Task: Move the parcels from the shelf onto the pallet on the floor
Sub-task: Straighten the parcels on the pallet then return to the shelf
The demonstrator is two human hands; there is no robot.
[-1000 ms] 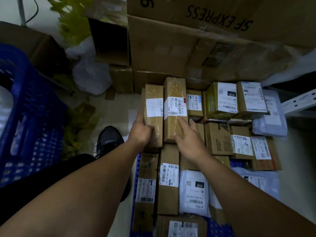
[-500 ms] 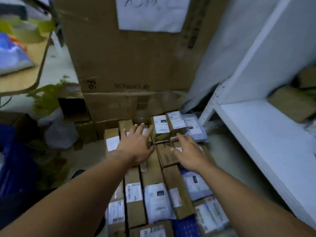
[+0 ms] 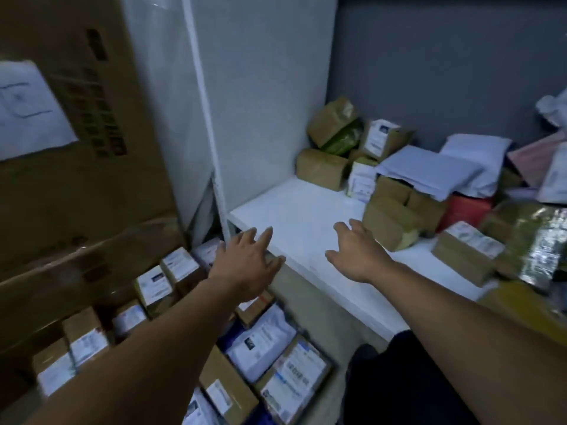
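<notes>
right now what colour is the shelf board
The shelf board is white; the head view shows it.

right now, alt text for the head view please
Two open, empty hands reach toward a white shelf, the left hand at its front corner, the right hand over its bare top near brown parcels. Labelled parcels lie packed below left.

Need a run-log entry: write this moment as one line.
phase: pre-grasp at shelf | left hand: open, empty | right hand: open, empty | brown parcel: on shelf, not held
</notes>
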